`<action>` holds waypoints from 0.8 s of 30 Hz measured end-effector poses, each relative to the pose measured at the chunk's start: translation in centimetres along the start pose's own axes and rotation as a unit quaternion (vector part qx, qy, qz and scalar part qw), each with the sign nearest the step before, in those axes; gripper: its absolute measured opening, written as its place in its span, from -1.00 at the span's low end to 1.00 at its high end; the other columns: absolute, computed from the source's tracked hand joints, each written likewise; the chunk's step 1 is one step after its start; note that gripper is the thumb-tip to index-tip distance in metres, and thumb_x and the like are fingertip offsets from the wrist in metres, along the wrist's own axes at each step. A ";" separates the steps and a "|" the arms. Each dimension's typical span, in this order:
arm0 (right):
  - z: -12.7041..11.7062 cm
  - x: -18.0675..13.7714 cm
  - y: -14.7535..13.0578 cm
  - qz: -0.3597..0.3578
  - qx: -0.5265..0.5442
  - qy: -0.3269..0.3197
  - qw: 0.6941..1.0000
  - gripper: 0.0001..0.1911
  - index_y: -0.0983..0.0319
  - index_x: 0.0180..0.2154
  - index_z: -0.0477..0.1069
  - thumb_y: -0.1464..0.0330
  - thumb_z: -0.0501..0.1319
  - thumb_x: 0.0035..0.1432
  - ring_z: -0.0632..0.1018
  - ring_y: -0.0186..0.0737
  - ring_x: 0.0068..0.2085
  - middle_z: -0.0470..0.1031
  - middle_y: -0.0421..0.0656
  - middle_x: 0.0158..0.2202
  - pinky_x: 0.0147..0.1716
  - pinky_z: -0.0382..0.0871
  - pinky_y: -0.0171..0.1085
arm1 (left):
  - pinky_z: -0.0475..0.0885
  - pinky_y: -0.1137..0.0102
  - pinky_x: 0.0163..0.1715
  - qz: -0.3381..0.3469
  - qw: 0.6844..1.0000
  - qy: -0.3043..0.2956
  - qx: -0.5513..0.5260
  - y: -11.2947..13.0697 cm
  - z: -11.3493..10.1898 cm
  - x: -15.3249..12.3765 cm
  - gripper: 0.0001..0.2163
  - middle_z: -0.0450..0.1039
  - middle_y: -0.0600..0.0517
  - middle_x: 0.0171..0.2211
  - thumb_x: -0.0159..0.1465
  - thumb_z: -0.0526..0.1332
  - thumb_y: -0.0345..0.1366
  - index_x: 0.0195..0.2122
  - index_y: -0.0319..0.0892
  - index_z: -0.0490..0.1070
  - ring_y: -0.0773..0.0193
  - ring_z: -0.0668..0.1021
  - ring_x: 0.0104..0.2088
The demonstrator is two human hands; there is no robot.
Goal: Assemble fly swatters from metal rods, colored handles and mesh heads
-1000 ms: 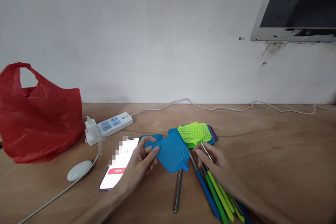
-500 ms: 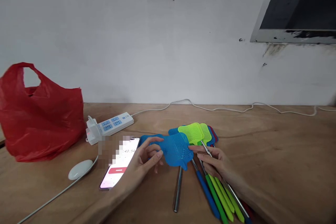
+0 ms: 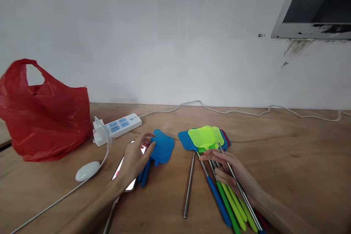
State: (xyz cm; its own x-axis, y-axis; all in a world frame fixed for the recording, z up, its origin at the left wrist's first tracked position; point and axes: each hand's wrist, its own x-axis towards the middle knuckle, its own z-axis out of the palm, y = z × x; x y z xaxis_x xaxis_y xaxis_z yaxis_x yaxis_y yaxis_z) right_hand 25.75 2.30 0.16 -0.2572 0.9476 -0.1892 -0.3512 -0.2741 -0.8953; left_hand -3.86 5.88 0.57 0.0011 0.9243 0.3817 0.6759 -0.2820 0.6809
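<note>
A blue fly swatter head (image 3: 163, 148) is pinched at its left edge by my left hand (image 3: 139, 155), low over the table. Two blue handles (image 3: 145, 175) show below it, partly under the hand. My right hand (image 3: 229, 168) holds a thin metal rod (image 3: 241, 190) with a blue end, its fingers rather stretched along it. Beneath that hand lie several fly swatters, with a yellow-green head (image 3: 202, 137) on top and a blue head (image 3: 186, 140) at the left. Between my hands, a bare metal rod (image 3: 189, 186) rests on the table.
A lit phone (image 3: 131, 185) lies under my left wrist. Farther left are a white mouse-shaped object (image 3: 87, 171), a power strip (image 3: 124, 122) and a red plastic bag (image 3: 52, 124). A white cable (image 3: 233, 112) runs along the wall.
My left hand has moved left with the blue swatter head, away from my right hand, and now covers more of the phone. The right hand keeps its rod. The view has shifted slightly.
</note>
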 end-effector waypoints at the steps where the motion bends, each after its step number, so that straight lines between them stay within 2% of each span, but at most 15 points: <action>1: 0.0 0.0 0.1 0.002 0.000 0.001 1.000 -0.74 0.26 -0.28 0.56 0.19 0.28 0.13 0.04 -0.65 -0.74 0.65 0.03 -0.12 -0.71 -0.22 -0.38 | 0.37 0.25 -0.22 0.000 1.000 0.004 0.024 -0.1 0.0 0.0 -0.79 0.54 0.03 -0.35 0.28 0.16 -0.14 -0.13 -0.08 0.42 0.12 0.53 -0.34; 3: 0.0 0.0 0.2 0.007 0.005 0.007 1.000 -0.73 0.27 -0.30 0.57 0.19 0.28 0.12 0.03 -0.65 -0.74 0.65 0.03 -0.16 -0.71 -0.21 -0.38 | 0.34 0.20 -0.16 0.006 0.998 0.013 0.067 -0.2 0.1 -0.1 -0.82 0.55 0.02 -0.30 0.24 0.19 -0.16 -0.17 -0.06 0.43 0.07 0.52 -0.30; 6: -0.1 0.1 0.3 0.016 0.023 0.002 1.000 -0.70 0.30 -0.33 0.57 0.17 0.28 0.12 0.01 -0.65 -0.74 0.65 0.00 -0.27 -0.70 -0.23 -0.39 | 0.30 0.12 -0.06 0.049 0.990 0.009 0.131 0.0 0.3 -0.5 -0.81 0.53 -0.06 -0.16 0.22 0.18 -0.17 -0.18 -0.08 0.46 -0.05 0.51 -0.13; 10: -0.2 0.2 0.1 0.014 0.042 -0.017 0.999 -0.67 0.30 -0.36 0.57 0.15 0.26 0.13 -0.03 -0.64 -0.75 0.58 -0.10 -0.45 -0.70 -0.24 -0.39 | 0.33 0.07 -0.01 0.140 0.968 -0.073 0.194 0.5 0.4 -0.8 -0.78 0.54 -0.11 -0.07 0.28 0.14 -0.19 -0.13 -0.11 0.49 -0.08 0.53 -0.05; 12: -0.3 0.3 -0.1 0.015 0.047 -0.019 0.999 -0.68 0.30 -0.39 0.55 0.15 0.26 0.12 -0.05 -0.63 -0.75 0.53 -0.15 -0.51 -0.71 -0.24 -0.38 | 0.34 0.08 0.02 0.160 0.961 -0.112 0.195 0.5 0.5 -1.0 -0.77 0.57 -0.10 -0.06 0.28 0.17 -0.20 -0.11 -0.10 0.51 -0.07 0.55 -0.04; 16: -0.4 0.5 -0.1 0.024 0.055 -0.024 0.998 -0.68 0.30 -0.40 0.54 0.14 0.28 0.09 -0.05 -0.63 -0.77 0.46 -0.21 -0.56 -0.73 -0.23 -0.38 | 0.35 0.04 0.05 0.158 0.959 -0.130 0.197 0.2 0.7 -1.3 -0.71 0.57 -0.13 -0.01 0.27 0.21 -0.11 -0.05 -0.11 0.52 -0.12 0.55 0.00; 19: -0.5 0.5 0.1 0.020 0.068 -0.026 0.997 -0.69 0.29 -0.38 0.56 0.16 0.28 0.11 -0.08 -0.62 -0.77 0.32 -0.32 -0.65 -0.74 -0.22 -0.40 | 0.31 -0.06 0.09 0.152 0.958 -0.139 0.199 0.2 0.8 -1.4 -0.60 0.53 -0.20 0.05 0.23 0.24 -0.04 0.00 -0.16 0.51 -0.21 0.52 0.05; 21: -0.5 0.4 0.2 0.022 0.078 -0.031 0.996 -0.71 0.30 -0.38 0.56 0.18 0.27 0.15 -0.08 -0.62 -0.77 0.27 -0.35 -0.66 -0.73 -0.21 -0.41 | 0.29 -0.11 0.11 0.151 0.954 -0.153 0.209 0.5 0.8 -1.4 -0.55 0.49 -0.24 0.10 0.21 0.26 -0.07 0.06 -0.19 0.49 -0.24 0.50 0.09; 24: -0.5 0.3 0.3 0.023 0.085 -0.036 0.995 -0.71 0.31 -0.37 0.57 0.20 0.25 0.18 -0.06 -0.62 -0.76 0.27 -0.35 -0.66 -0.73 -0.20 -0.42 | 0.31 -0.10 0.11 0.156 0.944 -0.166 0.238 0.7 0.7 -1.4 -0.57 0.49 -0.25 0.10 0.22 0.23 -0.22 0.10 -0.24 0.47 -0.23 0.51 0.08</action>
State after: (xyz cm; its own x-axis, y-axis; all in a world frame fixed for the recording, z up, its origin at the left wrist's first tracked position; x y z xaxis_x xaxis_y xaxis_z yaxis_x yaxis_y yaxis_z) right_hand 25.98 2.61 -0.40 -0.3384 0.9207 -0.1945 -0.4825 -0.3472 -0.8042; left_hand -2.86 4.56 0.11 0.4321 0.8676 0.2460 0.8595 -0.4788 0.1791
